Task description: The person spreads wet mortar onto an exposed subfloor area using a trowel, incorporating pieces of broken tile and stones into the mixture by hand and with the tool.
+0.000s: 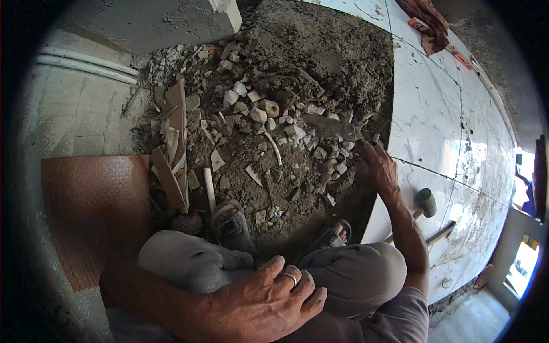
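Note:
My right hand (377, 168) reaches to the edge of the rubble beside the white tiles, its fingers curled round the end of a trowel. The trowel's mud-coated flat blade (333, 127) points left over the stones. Around it lie broken stones (294, 132) and grey wet mortar (326, 57). My left hand (269, 303), with a ring on one finger, rests over my lap; its fingers are loosely bent and a little apart, with nothing seen in them. Its palm is hidden.
White marbled tiles (423, 108) cover the right side, with a rubber mallet (425, 202) and another handled tool (441, 233) on them. A red level (459, 57) and cloth (426, 23) lie at far right. Left are tile shards (176, 143), a brown textured sheet (94, 211) and pipes (88, 66).

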`<act>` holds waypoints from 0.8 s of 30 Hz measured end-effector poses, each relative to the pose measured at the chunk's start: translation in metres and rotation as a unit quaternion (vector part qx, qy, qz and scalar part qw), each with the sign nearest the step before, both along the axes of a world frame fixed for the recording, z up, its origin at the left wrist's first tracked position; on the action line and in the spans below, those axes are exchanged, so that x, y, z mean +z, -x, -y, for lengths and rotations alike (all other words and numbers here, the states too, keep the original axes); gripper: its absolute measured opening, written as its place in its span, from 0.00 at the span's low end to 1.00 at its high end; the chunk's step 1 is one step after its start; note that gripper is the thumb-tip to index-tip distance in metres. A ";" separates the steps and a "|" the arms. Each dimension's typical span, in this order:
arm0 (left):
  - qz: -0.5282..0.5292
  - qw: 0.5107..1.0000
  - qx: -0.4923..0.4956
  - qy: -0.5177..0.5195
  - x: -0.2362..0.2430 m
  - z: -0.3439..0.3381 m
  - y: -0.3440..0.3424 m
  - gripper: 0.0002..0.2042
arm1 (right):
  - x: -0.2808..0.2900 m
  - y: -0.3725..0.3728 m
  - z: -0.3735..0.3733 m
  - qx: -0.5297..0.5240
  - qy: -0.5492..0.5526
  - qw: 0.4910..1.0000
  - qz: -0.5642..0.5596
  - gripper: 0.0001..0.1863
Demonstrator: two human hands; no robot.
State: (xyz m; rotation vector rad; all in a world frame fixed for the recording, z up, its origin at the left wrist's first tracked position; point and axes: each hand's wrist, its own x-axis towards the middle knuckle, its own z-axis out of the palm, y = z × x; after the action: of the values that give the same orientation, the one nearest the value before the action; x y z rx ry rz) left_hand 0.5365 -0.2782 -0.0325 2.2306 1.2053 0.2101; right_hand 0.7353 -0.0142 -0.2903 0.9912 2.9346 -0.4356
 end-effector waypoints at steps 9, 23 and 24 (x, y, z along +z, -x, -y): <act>-0.026 0.999 -0.027 0.032 -0.011 -0.007 -0.008 0.25 | 0.030 -0.013 -0.008 0.017 0.007 0.987 0.158 0.23; -0.020 0.996 -0.063 0.064 -0.006 -0.024 -0.012 0.29 | -0.004 -0.025 0.013 -0.010 0.067 0.992 0.104 0.21; -0.020 0.995 -0.069 0.062 -0.003 -0.024 -0.011 0.29 | -0.005 -0.024 0.020 0.024 0.059 0.994 0.088 0.20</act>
State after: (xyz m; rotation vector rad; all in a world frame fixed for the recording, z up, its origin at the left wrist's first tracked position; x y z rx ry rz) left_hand 0.5474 -0.2544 -0.0356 2.2088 1.0502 0.0344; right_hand 0.7589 -0.0346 -0.2957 0.8928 2.7347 -0.4867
